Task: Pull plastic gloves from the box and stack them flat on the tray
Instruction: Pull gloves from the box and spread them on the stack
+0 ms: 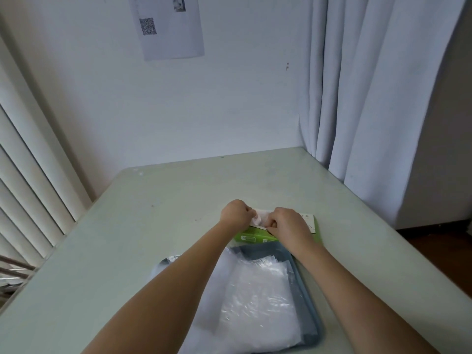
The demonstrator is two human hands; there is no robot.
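Left grip (236, 213) and right grip (288, 224), fingers curled tight, pinch a clear glove (257, 219) bunched between them atop the green-and-white box (251, 237), its print too blurred to read. Just nearer than both lie stacked gloves (258, 302) on the blue tray (313, 320); far beyond, a wall sheet (171, 26) shows a QR code.

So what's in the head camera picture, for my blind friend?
Left hand and right hand pinch a clear plastic glove poking from a green-and-white cardboard box, beyond a grey-blue tray stacked with clear gloves, on a pale green table.
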